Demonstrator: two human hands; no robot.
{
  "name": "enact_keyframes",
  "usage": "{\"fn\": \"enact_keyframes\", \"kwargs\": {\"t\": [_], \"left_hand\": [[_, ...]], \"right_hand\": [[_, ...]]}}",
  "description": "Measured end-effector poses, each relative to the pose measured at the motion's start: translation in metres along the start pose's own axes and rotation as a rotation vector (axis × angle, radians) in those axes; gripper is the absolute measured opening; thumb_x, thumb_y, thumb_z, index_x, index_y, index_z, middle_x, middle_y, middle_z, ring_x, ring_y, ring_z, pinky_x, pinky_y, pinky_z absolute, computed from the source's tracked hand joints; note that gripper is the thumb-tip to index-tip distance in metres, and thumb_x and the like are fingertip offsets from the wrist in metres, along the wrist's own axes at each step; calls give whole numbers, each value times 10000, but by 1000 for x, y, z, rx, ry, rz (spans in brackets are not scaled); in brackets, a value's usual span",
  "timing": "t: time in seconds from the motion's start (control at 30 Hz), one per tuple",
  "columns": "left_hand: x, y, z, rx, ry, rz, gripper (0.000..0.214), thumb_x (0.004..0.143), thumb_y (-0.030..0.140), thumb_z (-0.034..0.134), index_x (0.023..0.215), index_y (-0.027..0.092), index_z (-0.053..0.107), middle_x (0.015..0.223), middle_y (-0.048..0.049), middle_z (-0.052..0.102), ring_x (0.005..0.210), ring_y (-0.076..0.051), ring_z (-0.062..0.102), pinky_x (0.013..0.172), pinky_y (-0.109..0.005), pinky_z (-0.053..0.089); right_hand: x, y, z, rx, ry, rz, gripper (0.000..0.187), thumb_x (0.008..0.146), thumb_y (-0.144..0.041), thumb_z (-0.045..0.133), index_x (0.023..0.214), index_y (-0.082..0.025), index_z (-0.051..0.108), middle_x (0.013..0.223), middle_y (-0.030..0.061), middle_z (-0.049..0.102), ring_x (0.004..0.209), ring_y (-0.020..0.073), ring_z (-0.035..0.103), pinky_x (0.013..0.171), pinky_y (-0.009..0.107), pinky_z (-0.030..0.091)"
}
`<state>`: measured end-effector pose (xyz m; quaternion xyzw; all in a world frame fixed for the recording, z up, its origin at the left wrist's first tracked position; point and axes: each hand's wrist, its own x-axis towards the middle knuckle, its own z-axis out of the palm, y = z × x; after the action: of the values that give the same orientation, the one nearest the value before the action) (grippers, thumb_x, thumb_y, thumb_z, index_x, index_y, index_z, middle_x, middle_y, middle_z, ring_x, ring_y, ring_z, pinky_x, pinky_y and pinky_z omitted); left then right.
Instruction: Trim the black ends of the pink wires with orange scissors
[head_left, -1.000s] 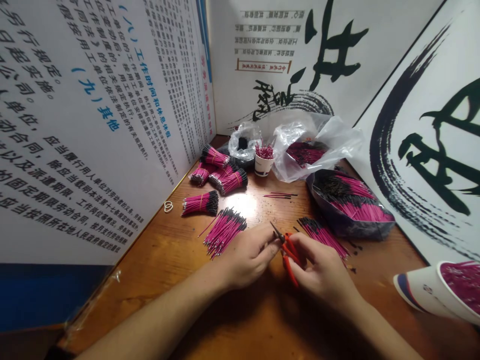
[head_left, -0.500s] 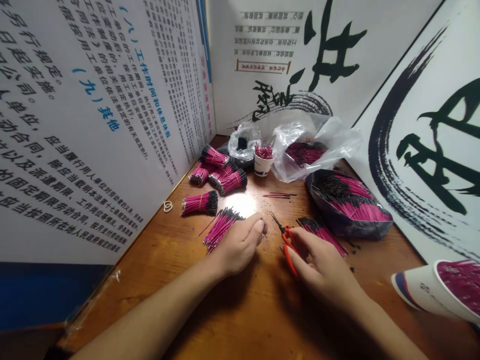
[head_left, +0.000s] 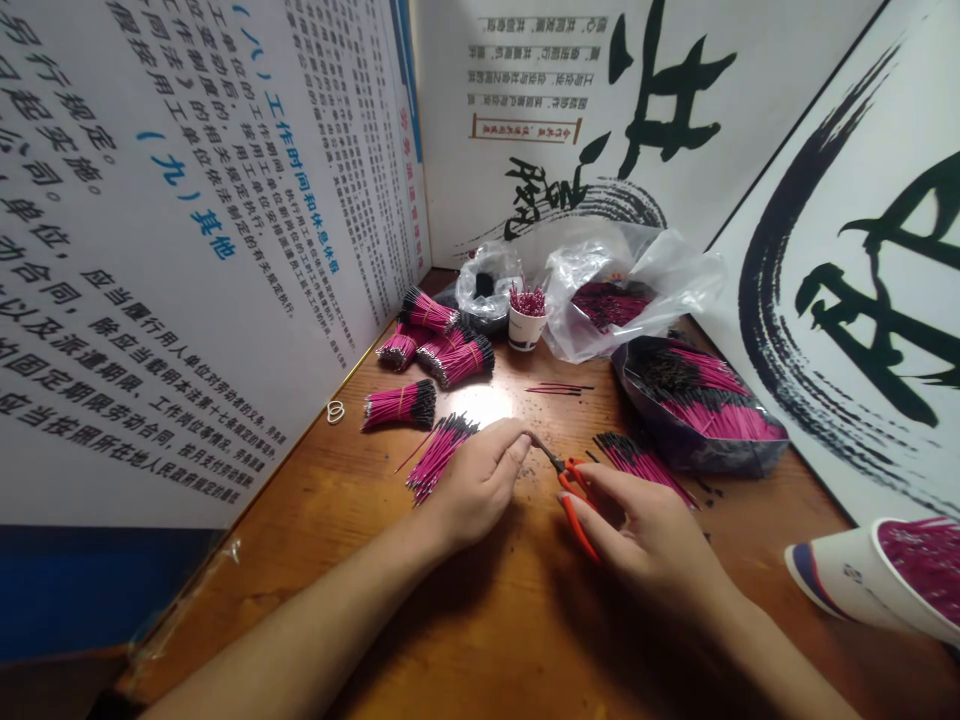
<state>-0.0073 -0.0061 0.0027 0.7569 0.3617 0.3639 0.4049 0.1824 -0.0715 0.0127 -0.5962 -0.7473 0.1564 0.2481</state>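
My right hand (head_left: 651,535) grips small orange-handled snips (head_left: 571,490), their dark blades pointing up and left. My left hand (head_left: 480,478) is curled, its fingertips pinched close to the blade tips; what it pinches is too small to make out. A loose pile of short pink wires with black ends (head_left: 439,455) lies just left of my left hand. Another loose fan of the same wires (head_left: 643,465) lies just beyond my right hand.
Several banded wire bundles (head_left: 439,345) lie at the back left, one more (head_left: 401,405) nearer. A paper cup of wire bits (head_left: 526,322), plastic bags (head_left: 622,290), a dark bag of wires (head_left: 697,400) and a tipped cup (head_left: 885,575) crowd the back and right. Printed boards (head_left: 187,250) wall the wooden table (head_left: 480,620).
My left hand left the snips, reached to the loose pink pile, then came back so its fingertips meet the blade tips. My right hand and the snips barely moved.
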Motion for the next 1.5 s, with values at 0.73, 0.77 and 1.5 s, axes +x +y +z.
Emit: {"fn": "enact_keyframes", "kwargs": {"t": [0.73,0.77,1.5], "left_hand": [[-1,-2,0,-112,-13,37,278,1009,250,364,1076,171,622,1043,-45,634,1003,-168,564,920,-279,394],[-2,-2,0,-128,-22,23,261,1007,251,363,1073,179,605,1014,-35,624,975,-163,556,898,-278,395],[3,-4,4,-306,94,-70,89,929,238,522,863,182,539,787,19,499,749,-119,453,714,-240,370]], "right_hand": [[-1,1,-1,34,20,-65,242,920,-343,528,951,-180,704,750,28,721,591,146,618,555,245,435],[-1,1,-2,32,15,-63,248,922,-345,524,945,-178,706,747,29,720,591,147,618,553,247,433],[-1,4,-3,52,7,-30,254,920,-355,524,982,-179,696,791,35,741,634,159,660,576,247,455]]}}
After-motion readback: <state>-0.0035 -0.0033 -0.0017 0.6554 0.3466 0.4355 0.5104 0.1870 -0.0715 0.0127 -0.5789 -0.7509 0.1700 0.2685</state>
